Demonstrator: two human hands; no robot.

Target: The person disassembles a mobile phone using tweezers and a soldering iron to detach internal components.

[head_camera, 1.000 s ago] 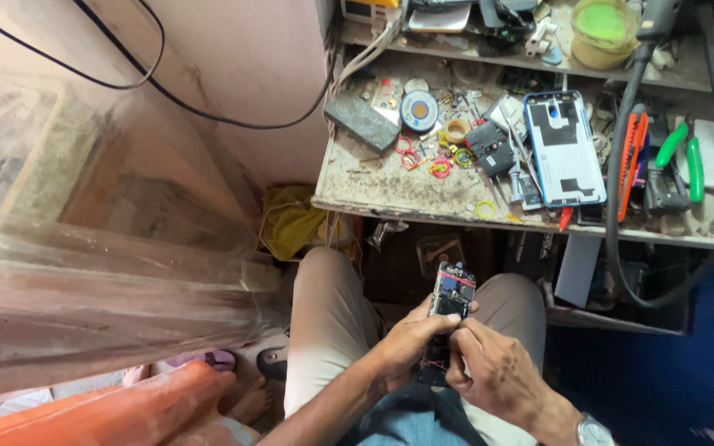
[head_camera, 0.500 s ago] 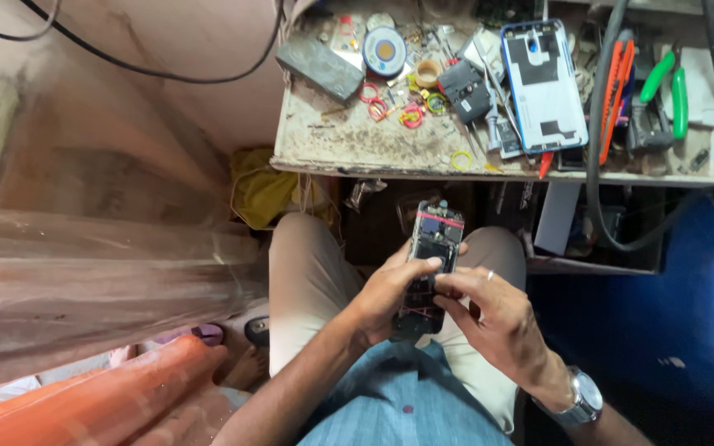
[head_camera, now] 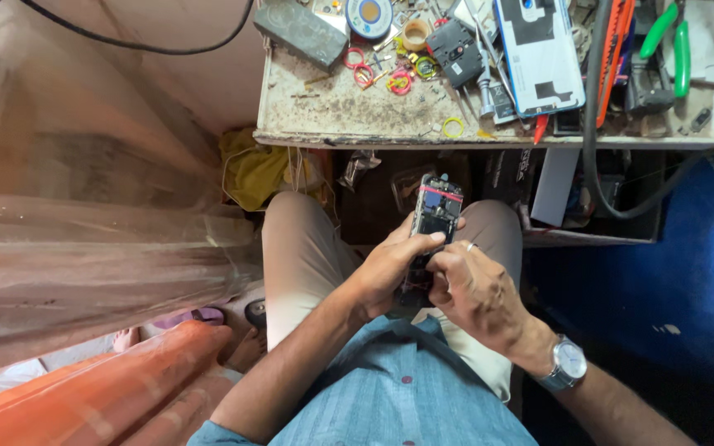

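An opened phone (head_camera: 434,216) with its back off, circuit parts showing, is held upright over my lap. My left hand (head_camera: 388,268) grips its left side, thumb lying across the middle. My right hand (head_camera: 473,289) wraps the lower right part, fingers curled over it; a ring sits on one finger and a watch (head_camera: 565,364) on the wrist. The phone's lower end is hidden by both hands.
A worn workbench (head_camera: 349,111) ahead carries a white phone back cover (head_camera: 539,54), a dark block (head_camera: 301,31), a tape roll (head_camera: 369,12), coloured rings, green-handled pliers (head_camera: 671,37) and a black cable (head_camera: 601,124). Clear plastic sheet (head_camera: 84,248) and an orange roll (head_camera: 92,388) lie left.
My head has tipped down and nearer, so the bench slid up the frame. Both hands still hold the phone, which appears a little higher over my lap.
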